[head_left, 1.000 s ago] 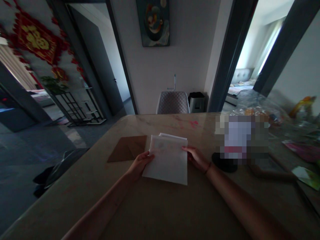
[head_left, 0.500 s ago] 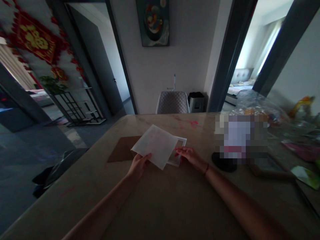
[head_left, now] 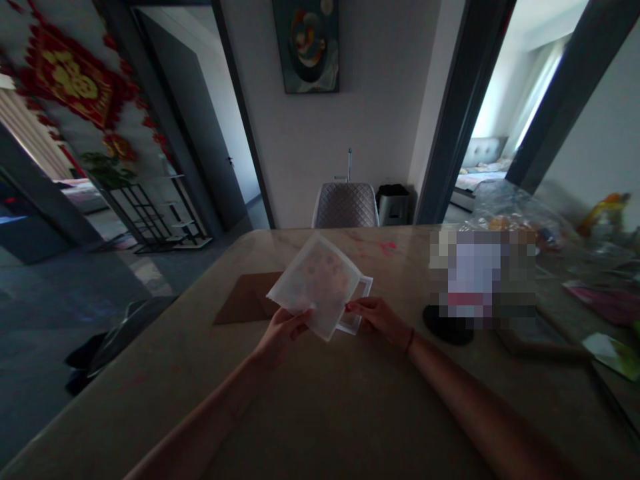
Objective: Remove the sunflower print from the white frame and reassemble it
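Observation:
A thin, translucent white sheet [head_left: 320,283], turned corner-up and tilted, is held above the table. Faint pinkish shapes with darker spots show through it. My left hand [head_left: 285,333] pinches its lower left edge, thumb on top. At the right edge my right hand [head_left: 380,317] is closed, its fingertips pinching the sheet's border. Behind the sheet, partly covered, a small white frame [head_left: 367,288] lies on the table near my right fingers. To the left a flat brown piece [head_left: 240,300], like card or an envelope, lies partly under the sheet.
The stone-look table [head_left: 300,413] fills the foreground. A black round base [head_left: 449,325] stands at right below a blurred-out patch. Clear plastic bags [head_left: 515,207] and a dark tray [head_left: 545,340] lie farther right. A quilted chair [head_left: 346,205] stands beyond the table.
The sheet has been raised and tilted more upright, so the pinkish pattern shows through it. My right hand has shifted slightly left, onto the sheet's edge.

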Demonstrator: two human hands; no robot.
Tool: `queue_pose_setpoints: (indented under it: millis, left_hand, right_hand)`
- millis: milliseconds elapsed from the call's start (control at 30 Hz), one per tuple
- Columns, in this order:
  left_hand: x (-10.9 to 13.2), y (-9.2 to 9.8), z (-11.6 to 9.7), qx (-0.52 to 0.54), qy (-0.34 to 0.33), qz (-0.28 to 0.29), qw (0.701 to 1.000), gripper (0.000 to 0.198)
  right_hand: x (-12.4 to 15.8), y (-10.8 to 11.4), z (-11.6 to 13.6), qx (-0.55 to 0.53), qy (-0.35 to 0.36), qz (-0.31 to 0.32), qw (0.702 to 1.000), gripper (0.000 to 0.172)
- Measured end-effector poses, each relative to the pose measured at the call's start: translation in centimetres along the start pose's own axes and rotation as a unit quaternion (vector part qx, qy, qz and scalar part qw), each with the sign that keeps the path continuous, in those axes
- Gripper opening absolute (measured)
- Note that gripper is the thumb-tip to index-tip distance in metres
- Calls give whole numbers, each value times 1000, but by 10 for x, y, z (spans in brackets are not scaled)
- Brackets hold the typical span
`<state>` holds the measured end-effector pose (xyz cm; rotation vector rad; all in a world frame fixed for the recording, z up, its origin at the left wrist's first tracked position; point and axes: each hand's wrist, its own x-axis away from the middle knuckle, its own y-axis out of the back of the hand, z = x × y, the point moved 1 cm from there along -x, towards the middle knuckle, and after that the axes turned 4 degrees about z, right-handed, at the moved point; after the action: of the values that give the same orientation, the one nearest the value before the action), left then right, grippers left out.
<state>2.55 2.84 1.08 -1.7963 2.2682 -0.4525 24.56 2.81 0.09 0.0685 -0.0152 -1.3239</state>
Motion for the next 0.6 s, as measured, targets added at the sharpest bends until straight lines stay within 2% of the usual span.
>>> queue_pose_setpoints:
  millis: [100, 200, 400, 500, 600]
  left_hand:
    - [-1, 1, 3, -3, 3, -6, 1000, 36]
    - [0, 0, 4, -6, 10, -17, 1000, 40]
    - [2, -1, -7, -13, -12, -76, 997, 38]
    - [2, 1, -10, -18, -21, -69, 997, 34]
    - [2, 1, -10, -35, -7, -61, 998, 34]
  right_hand:
    - [-4, 3, -3, -63, -3, -26, 998, 26]
    - [-5, 5, -4, -104, -2, -17, 994, 22]
    - [-4, 7, -3, -187, 18, -65, 980, 17]
    - [-5, 8, -6, -198, 31, -95, 975, 16]
    - [-8, 9, -9, -210, 48, -92, 972, 19]
